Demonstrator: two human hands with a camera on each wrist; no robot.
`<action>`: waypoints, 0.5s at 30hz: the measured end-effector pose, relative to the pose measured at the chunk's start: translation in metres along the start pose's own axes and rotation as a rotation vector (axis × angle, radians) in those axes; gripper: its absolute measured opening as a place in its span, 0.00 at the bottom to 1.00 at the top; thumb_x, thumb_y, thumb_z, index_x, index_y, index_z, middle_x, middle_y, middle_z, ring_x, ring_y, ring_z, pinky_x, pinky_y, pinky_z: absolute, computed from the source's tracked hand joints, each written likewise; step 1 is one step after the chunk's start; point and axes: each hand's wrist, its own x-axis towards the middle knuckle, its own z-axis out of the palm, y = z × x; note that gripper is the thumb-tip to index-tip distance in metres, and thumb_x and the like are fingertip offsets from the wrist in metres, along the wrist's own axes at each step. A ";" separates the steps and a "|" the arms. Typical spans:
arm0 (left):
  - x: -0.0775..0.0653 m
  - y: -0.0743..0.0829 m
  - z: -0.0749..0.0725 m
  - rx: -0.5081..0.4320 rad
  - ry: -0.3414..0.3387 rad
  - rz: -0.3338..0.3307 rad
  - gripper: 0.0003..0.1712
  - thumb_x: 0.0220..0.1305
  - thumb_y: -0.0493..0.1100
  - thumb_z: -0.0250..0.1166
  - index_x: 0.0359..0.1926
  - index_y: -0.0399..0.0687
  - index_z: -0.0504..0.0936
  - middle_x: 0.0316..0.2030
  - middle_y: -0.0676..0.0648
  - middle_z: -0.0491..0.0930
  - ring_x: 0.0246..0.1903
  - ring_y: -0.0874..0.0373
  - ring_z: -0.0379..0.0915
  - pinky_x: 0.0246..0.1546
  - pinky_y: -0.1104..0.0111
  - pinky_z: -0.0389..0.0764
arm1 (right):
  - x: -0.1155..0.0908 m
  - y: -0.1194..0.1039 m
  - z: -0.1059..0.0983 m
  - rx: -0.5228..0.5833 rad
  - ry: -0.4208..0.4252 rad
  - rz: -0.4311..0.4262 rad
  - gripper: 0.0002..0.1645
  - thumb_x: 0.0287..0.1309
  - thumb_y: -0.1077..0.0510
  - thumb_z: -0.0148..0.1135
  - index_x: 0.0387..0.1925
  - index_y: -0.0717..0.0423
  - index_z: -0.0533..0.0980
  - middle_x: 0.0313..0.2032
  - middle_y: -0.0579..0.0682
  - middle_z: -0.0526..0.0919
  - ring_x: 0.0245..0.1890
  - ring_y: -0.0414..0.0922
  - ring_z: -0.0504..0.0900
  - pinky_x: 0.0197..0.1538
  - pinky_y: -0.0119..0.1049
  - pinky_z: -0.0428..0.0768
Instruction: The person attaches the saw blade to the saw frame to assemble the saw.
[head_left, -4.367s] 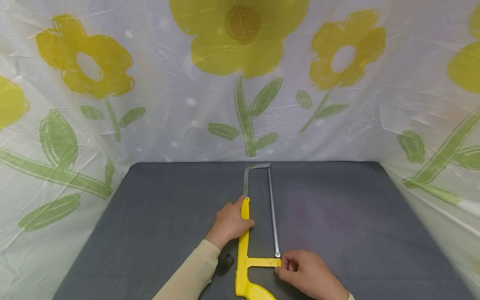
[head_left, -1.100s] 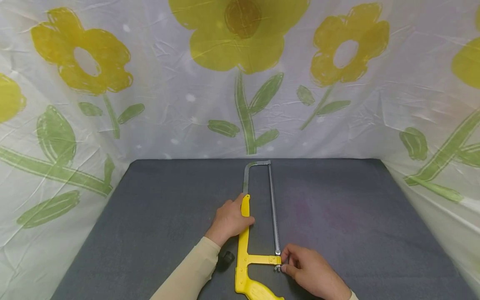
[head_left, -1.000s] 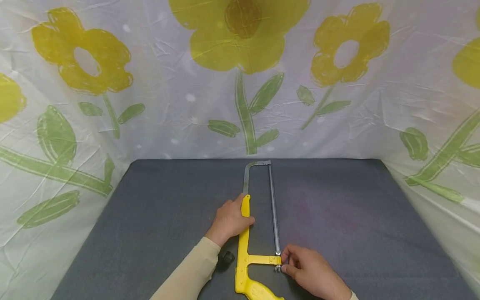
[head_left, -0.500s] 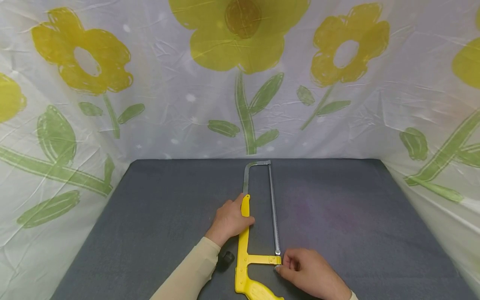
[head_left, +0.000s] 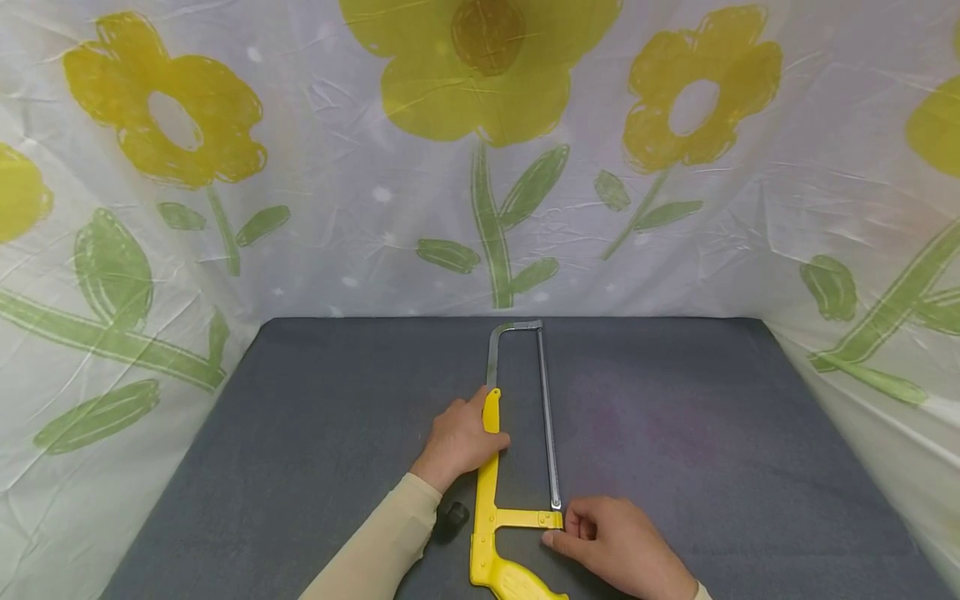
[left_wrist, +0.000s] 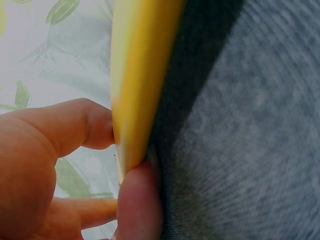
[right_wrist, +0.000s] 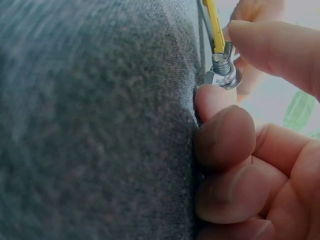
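Note:
A hacksaw (head_left: pixel 487 483) with a yellow frame and handle lies on the dark table, its blade (head_left: pixel 548 417) running along the right side. My left hand (head_left: pixel 457 442) grips the yellow part of the frame; the left wrist view has the thumb and fingers either side of the yellow bar (left_wrist: pixel 140 75). At the near end of the blade, my right hand (head_left: pixel 618 542) has its thumb and index finger at the wing nut (right_wrist: pixel 220 77) on a threaded bolt end. Those fingers hide the nut in the head view. The other right fingers (right_wrist: pixel 232 192) are curled against the cloth.
A small black object (head_left: pixel 452 518) sits beside the left sleeve, left of the saw, partly covered. Dark grey cloth covers the table (head_left: pixel 697 417). A white sheet with yellow flowers (head_left: pixel 480 233) hangs round the back and sides.
The right thumb has slid leftward over the wing nut, which showed beside the fingertips about a second ago. The left hand and the hacksaw stay in place.

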 end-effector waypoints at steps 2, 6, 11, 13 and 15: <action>0.000 0.000 0.000 0.000 0.001 0.001 0.49 0.55 0.53 0.70 0.76 0.51 0.63 0.47 0.40 0.77 0.32 0.52 0.70 0.29 0.63 0.75 | 0.000 0.000 0.001 -0.004 0.003 -0.003 0.25 0.52 0.28 0.68 0.17 0.37 0.73 0.13 0.34 0.64 0.14 0.32 0.62 0.20 0.29 0.58; -0.001 0.001 -0.001 -0.006 0.002 -0.001 0.49 0.55 0.53 0.70 0.76 0.51 0.63 0.47 0.40 0.77 0.32 0.52 0.70 0.28 0.63 0.75 | 0.001 0.001 0.002 0.003 0.003 0.002 0.26 0.50 0.26 0.67 0.17 0.37 0.73 0.13 0.34 0.64 0.14 0.32 0.62 0.20 0.29 0.57; -0.001 0.001 -0.001 -0.015 -0.003 -0.006 0.49 0.55 0.52 0.71 0.76 0.51 0.63 0.46 0.40 0.77 0.32 0.52 0.70 0.27 0.64 0.74 | 0.001 0.003 0.002 -0.006 0.010 -0.008 0.25 0.51 0.27 0.68 0.17 0.37 0.72 0.13 0.34 0.63 0.14 0.32 0.62 0.20 0.29 0.57; -0.001 0.001 -0.001 -0.018 -0.007 -0.010 0.48 0.55 0.52 0.70 0.76 0.52 0.63 0.46 0.40 0.77 0.32 0.52 0.70 0.27 0.65 0.75 | 0.001 0.003 0.002 -0.014 0.013 -0.013 0.25 0.51 0.28 0.68 0.17 0.37 0.72 0.13 0.34 0.63 0.14 0.32 0.62 0.20 0.29 0.58; -0.002 0.001 -0.001 -0.023 -0.010 -0.009 0.49 0.55 0.52 0.71 0.76 0.51 0.63 0.47 0.40 0.77 0.31 0.52 0.70 0.26 0.65 0.75 | 0.001 0.003 0.003 -0.018 0.012 -0.016 0.25 0.52 0.28 0.68 0.17 0.37 0.72 0.13 0.33 0.63 0.14 0.32 0.61 0.20 0.28 0.58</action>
